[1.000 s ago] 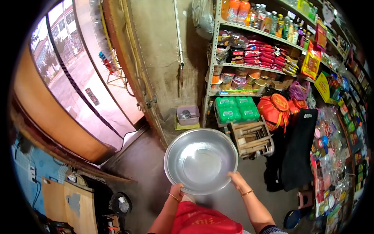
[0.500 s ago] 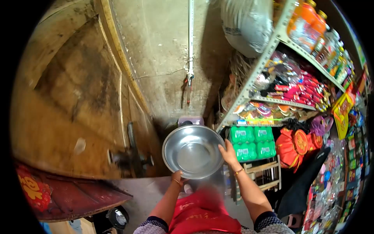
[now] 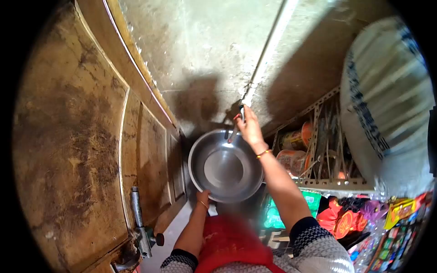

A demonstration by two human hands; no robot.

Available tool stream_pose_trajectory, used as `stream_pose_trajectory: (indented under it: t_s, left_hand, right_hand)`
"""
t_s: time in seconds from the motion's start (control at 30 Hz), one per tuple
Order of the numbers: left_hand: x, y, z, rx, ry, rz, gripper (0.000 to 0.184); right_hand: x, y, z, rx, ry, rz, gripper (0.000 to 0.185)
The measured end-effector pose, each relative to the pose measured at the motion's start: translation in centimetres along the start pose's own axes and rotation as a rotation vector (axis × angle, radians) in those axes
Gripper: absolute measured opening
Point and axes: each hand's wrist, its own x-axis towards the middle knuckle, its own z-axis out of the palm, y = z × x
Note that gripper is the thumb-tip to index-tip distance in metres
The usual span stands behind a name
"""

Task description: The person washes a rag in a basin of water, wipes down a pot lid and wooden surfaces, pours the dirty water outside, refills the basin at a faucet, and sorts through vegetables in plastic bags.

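Note:
A shiny metal basin (image 3: 223, 169) is held level under the tap, its inside bare. My left hand (image 3: 203, 196) is closed on its near left rim, with the fingers hidden beneath. My right hand (image 3: 251, 129) reaches up over the basin's far right side. Its fingers and thumb are at the tap (image 3: 241, 113), around its small red handle, partly hiding it. The spout points down over the basin's far edge. No water can be made out.
A white pipe (image 3: 269, 50) runs down the wall to the tap. To the left stands a worn wooden door (image 3: 68, 136) with a metal latch (image 3: 142, 227). On the right are a metal shelf (image 3: 327, 183), a large white sack (image 3: 387, 109) and green-wrapped packs (image 3: 274, 214).
My right hand has left the basin's rim and moved up to the tap. The basin is now closer to the wall, under the spout, held by my left hand. The view has moved forward.

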Motion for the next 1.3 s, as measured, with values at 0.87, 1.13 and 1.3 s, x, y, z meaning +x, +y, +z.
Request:
stream_pose_trajectory:
  t_s: [0.87, 1.13, 1.3]
  left_hand:
    - [2.5, 3.1, 0.4, -0.193, -0.159, -0.04, 0.047]
    - [4.2, 3.8, 0.1, 0.041, -0.048, -0.023, 0.044]
    - [7.0, 4.4, 0.6, -0.036, -0.144, -0.062, 0.047]
  right_hand:
    - [-29.1, 10.6, 8.6, 1.294, -0.041, 1.409, 0.036]
    - [-29.7, 10.2, 7.7, 0.803, -0.222, 0.762, 0.029]
    - [-27.0, 10.9, 8.5, 1.206, -0.104, 1.461, 0.025]
